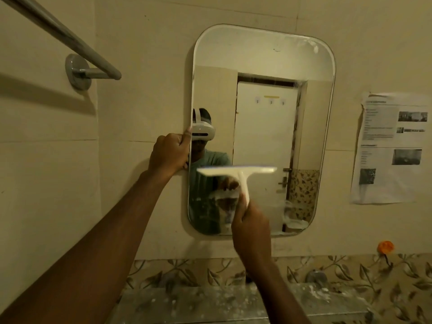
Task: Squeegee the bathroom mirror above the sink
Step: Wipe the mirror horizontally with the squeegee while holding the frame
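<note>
A tall mirror (261,66) with rounded corners hangs on the cream tiled wall. My left hand (169,154) grips the mirror's left edge at mid height. My right hand (251,226) holds the handle of a white squeegee (236,171), whose blade lies level across the lower-middle glass. Smeared foam shows on the glass below the blade, along the bottom edge and near the top right corner. The reflection shows a person wearing a white headset.
A chrome towel bar (70,40) juts out at the upper left. A printed paper sheet (390,148) is stuck to the wall right of the mirror. An orange hook (385,247) sits lower right. A leaf-patterned tile band (187,273) and a speckled ledge (210,300) run below.
</note>
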### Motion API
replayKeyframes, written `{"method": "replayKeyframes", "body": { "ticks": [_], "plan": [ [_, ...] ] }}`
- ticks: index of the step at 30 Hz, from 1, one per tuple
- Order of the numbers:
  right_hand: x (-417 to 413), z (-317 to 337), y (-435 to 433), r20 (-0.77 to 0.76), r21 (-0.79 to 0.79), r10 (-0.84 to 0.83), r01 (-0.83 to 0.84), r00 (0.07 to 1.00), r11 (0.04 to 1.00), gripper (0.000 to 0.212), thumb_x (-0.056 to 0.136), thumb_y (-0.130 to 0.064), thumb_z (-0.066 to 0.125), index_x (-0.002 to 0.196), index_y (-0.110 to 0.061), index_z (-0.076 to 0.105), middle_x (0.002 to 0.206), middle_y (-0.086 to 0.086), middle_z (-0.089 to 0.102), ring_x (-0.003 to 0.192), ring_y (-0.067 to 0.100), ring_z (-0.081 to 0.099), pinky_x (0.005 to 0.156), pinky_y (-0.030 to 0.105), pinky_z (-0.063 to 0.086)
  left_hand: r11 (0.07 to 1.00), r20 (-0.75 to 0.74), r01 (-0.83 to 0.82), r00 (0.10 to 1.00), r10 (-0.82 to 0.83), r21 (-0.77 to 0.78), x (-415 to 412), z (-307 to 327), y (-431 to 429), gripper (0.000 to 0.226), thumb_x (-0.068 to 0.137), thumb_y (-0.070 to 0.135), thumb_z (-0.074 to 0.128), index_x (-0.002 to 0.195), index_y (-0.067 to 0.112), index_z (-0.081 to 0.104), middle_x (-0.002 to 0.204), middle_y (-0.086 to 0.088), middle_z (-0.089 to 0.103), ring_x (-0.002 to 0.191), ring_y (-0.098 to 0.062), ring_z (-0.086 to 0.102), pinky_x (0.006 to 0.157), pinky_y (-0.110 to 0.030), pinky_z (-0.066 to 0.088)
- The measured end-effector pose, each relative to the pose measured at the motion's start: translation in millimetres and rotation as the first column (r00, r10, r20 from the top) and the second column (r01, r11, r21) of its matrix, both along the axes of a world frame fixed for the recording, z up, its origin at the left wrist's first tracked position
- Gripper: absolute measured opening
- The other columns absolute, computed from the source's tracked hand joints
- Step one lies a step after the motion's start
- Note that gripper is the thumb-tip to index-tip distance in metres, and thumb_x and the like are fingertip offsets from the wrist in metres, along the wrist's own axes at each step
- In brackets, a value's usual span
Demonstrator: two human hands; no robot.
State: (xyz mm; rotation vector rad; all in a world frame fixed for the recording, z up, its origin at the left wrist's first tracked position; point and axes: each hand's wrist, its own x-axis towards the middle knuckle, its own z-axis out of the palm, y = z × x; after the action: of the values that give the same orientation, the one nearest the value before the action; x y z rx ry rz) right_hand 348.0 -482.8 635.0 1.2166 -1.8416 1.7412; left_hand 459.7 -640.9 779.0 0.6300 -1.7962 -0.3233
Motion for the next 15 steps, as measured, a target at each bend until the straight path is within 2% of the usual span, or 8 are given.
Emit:
{"method": "replayKeyframes", "body": {
  "ticks": [3,6,9,11,13,15],
  "plan": [
    [6,-40,7,0.052,0.08,-0.042,0.038,0.998,0.996,0.055,0.088,-0.058,0.026,0.089,-0.016,0.062,0.06,-0.004,0.061,0.048,0.004,0.06,0.04,0.016,0.047,1.0,0.004,0.006,1.0,-0.006,0.005,1,1,4,0.062,0.099,0.054,0.035,0.056,0.015,0.056,0.052,-0.008,0.064,0.044,-0.02,0.064,0.059,-0.044,0.059],
    [5,-32,16,0.023,0.045,-0.025,0.024,0.999,0.999,0.055,0.086,-0.062,0.022,0.078,-0.021,0.059,0.055,-0.006,0.056,0.048,-0.001,0.057,0.038,0.012,0.04,0.997,0.061,0.053,0.997,-0.056,0.05,5,8,7,0.06,0.1,0.052,0.036,0.065,0.009,0.06,0.058,-0.011,0.067,0.048,-0.024,0.066,0.061,-0.044,0.06],
    [-6,11,28,0.017,-0.094,0.048,-0.047,0.999,0.995,0.048,0.091,-0.06,0.027,0.072,-0.027,0.056,0.055,-0.005,0.055,0.048,0.001,0.057,0.038,0.011,0.039,0.987,0.1,0.106,0.988,-0.118,0.117,10,20,6,0.058,0.099,0.049,0.042,0.073,0.003,0.066,0.057,-0.008,0.068,0.045,-0.021,0.067,0.054,-0.034,0.06],
    [-17,51,31,-0.039,-0.169,0.028,-0.034,0.999,0.985,0.041,0.097,-0.053,0.031,0.073,-0.029,0.054,0.056,-0.007,0.053,0.05,-0.004,0.056,0.039,0.008,0.038,0.989,0.045,0.106,0.993,-0.111,0.106,13,29,7,0.055,0.097,0.048,0.047,0.074,0.003,0.069,0.058,-0.007,0.069,0.045,-0.019,0.067,0.05,-0.028,0.058],
    [-27,91,29,-0.101,-0.196,-0.028,0.008,0.994,0.98,0.035,0.102,-0.044,0.035,0.072,-0.033,0.051,0.057,-0.011,0.051,0.051,-0.011,0.054,0.039,0.004,0.036,0.991,-0.038,0.112,0.993,-0.109,0.077,13,40,10,0.053,0.096,0.049,0.05,0.075,0.004,0.07,0.06,-0.007,0.07,0.046,-0.018,0.067,0.051,-0.027,0.058],
    [-31,120,24,-0.137,-0.169,-0.048,0.024,0.989,0.985,0.034,0.104,-0.041,0.034,0.074,-0.033,0.049,0.06,-0.011,0.051,0.054,-0.015,0.053,0.042,0.002,0.037,0.996,-0.047,0.083,0.996,-0.081,0.039,10,46,14,0.052,0.095,0.049,0.051,0.079,0.004,0.071,0.067,-0.01,0.071,0.052,-0.019,0.069,0.056,-0.031,0.06]
  ]
}}
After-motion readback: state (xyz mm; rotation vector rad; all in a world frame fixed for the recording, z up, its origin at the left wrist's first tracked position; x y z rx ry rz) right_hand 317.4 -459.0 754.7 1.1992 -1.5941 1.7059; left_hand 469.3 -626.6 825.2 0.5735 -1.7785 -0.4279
